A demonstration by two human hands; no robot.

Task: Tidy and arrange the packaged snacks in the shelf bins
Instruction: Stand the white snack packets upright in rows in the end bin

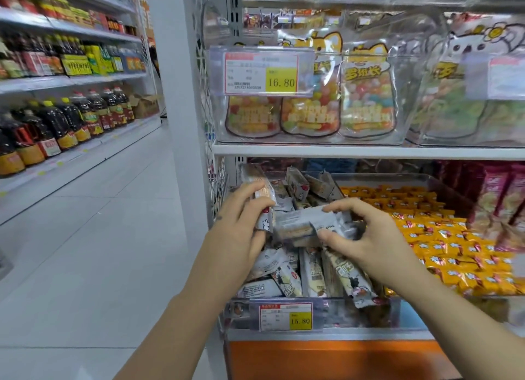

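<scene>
**Both hands in the snack bin**

I'm watching the clear bin (355,314) sitting at 6 o'clock, heaped with grey snack packets (311,277). The left hand (241,226) is curling around an upright packet (265,209). The right hand (369,237), at its 3 o'clock, is pinching a level packet (301,223) above the heap.

upper price tag (261,74) 16.80, lower price tag (285,317) apparently 15.80

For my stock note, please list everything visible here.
snack packets: many, grey-white, lower left bin
orange packets: many, orange-yellow, lower shelf, middle
tall packs: several, red-pink, lower shelf, right
candy bags: at least four, clear with coloured sweets, upper shelf
price tags: two readable, white-yellow, shelf fronts
dark bottles: many, brown, aisle shelves at left
left hand: one, grips a packet over that bin
right hand: one, pinches a packet over that bin
</scene>
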